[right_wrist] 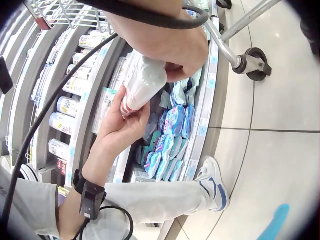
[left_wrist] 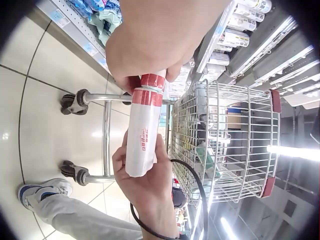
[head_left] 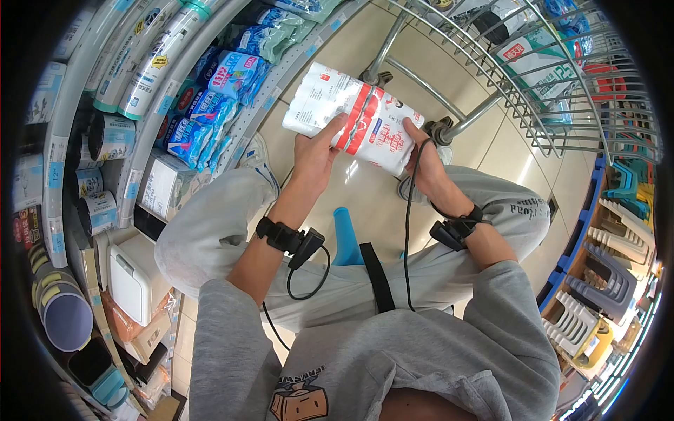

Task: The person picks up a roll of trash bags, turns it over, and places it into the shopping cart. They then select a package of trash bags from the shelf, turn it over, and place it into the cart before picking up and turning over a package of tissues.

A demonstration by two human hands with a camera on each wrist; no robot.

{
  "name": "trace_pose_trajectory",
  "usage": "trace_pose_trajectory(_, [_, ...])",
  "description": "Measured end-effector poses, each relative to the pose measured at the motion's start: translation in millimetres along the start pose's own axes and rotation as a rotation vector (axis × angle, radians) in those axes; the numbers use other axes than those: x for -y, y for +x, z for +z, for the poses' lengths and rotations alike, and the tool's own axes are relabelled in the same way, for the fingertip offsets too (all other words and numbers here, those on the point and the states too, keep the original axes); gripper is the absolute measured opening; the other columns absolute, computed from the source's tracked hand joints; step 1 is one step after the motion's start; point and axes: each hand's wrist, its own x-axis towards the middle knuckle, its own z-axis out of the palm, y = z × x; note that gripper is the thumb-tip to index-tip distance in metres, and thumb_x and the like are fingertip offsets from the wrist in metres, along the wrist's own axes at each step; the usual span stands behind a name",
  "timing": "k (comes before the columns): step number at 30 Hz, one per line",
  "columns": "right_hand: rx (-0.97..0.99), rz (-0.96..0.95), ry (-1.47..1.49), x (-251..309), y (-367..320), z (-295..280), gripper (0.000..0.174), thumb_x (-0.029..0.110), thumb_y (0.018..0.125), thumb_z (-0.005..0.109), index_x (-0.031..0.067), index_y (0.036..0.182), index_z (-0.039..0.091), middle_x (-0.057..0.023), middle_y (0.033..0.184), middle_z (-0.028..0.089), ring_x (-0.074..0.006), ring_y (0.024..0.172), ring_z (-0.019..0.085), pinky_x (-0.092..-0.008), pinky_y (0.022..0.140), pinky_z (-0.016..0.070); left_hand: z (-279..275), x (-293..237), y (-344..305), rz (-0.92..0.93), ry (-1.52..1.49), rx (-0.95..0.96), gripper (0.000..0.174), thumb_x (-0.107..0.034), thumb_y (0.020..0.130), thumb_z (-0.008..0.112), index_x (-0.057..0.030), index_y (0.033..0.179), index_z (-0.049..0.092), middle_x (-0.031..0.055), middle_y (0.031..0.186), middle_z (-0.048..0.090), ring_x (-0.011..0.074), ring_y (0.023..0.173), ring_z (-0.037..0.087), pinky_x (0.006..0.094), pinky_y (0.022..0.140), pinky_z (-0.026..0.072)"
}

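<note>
A white plastic-wrapped pack of paper rolls (head_left: 358, 116) with red bands and red printing is held up in front of the knees. My left hand (head_left: 316, 158) grips its left part near the red bands, thumb on the printed face. At the right end, my right hand (head_left: 427, 168) holds the pack with its thumb over the upper face and its fingers behind. In the left wrist view the pack (left_wrist: 142, 127) appears edge-on between both hands. The right wrist view shows the pale end of the pack (right_wrist: 150, 75), partly covered by the right hand (right_wrist: 175, 52).
A wire shopping cart (head_left: 519, 98) with goods inside stands ahead to the right, its caster (head_left: 441, 132) close to the right hand. Shelves on the left carry blue packets (head_left: 203, 116) and rolls. Plastic stools (head_left: 611, 281) line the right side. A blue plastic piece (head_left: 345, 235) shows between the legs.
</note>
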Motion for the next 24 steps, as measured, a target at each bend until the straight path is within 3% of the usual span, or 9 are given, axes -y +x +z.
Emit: trace_pose_trajectory(24, [0.007, 0.025, -0.008, -0.8, 0.5, 0.3, 0.042, 0.035, 0.098, 0.051, 0.0004, 0.122, 0.053, -0.0097, 0.113, 0.065, -0.0189, 0.101, 0.065, -0.0331, 0.090, 0.0520, -0.7, 0.8, -0.9, -0.049, 0.010, 0.012, 0.040, -0.009, 0.088, 0.068, -0.0042, 0.125, 0.053, 0.0069, 0.119, 0.061, 0.0147, 0.105, 0.060, 0.0293, 0.085, 0.0510])
